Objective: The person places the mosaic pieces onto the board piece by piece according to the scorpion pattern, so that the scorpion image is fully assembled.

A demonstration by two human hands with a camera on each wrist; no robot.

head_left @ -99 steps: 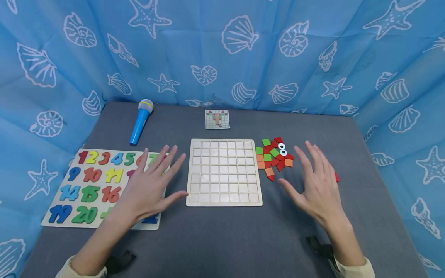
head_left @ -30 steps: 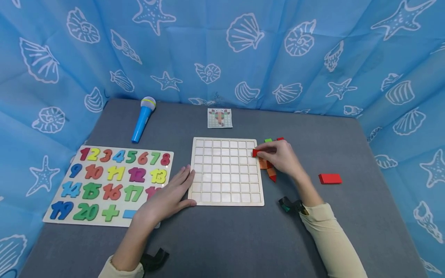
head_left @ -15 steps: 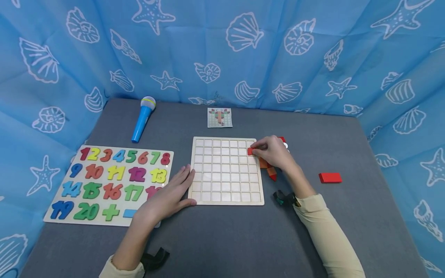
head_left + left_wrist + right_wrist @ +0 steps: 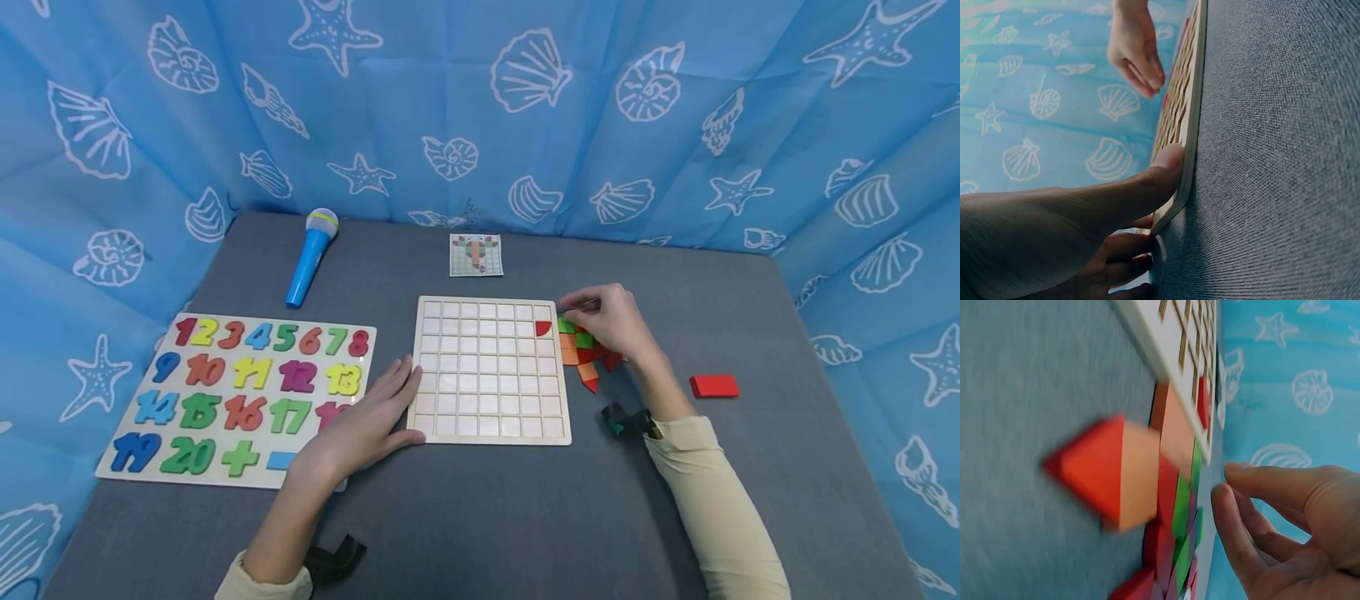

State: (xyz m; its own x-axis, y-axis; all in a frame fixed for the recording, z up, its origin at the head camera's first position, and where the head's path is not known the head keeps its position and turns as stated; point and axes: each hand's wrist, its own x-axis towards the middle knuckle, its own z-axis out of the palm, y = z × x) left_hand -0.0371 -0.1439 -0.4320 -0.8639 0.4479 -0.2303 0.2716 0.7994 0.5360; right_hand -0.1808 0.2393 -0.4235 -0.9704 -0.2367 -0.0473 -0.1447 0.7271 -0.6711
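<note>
My left hand (image 4: 367, 421) rests at the left side of a wooden grid board (image 4: 487, 439), its fingers extended along the edge. In the left wrist view the left thumb (image 4: 1169, 157) lies on the board's rim. A red quarter-circle tile (image 4: 543, 328) sits in a cell near the board's upper right. Just off the right edge my right hand (image 4: 611, 317) hovers over a pile of tiles, its thumb and index tips close together. Nothing shows between them in the right wrist view. The pile has green tiles (image 4: 583, 340), orange tiles (image 4: 570, 355) and a red triangle tile (image 4: 592, 386), partly hidden by the hand.
A small pattern card (image 4: 476, 255) lies behind the board. To the left are a number puzzle (image 4: 247, 450) and a blue toy microphone (image 4: 307, 265). A red block (image 4: 714, 386) lies to the right. A blue shell-print curtain (image 4: 480, 108) hangs behind the table.
The left hand came down to the board's edge. My right hand carried the red quarter-circle tile onto the grid, let it go, then drew back right over the pile.
</note>
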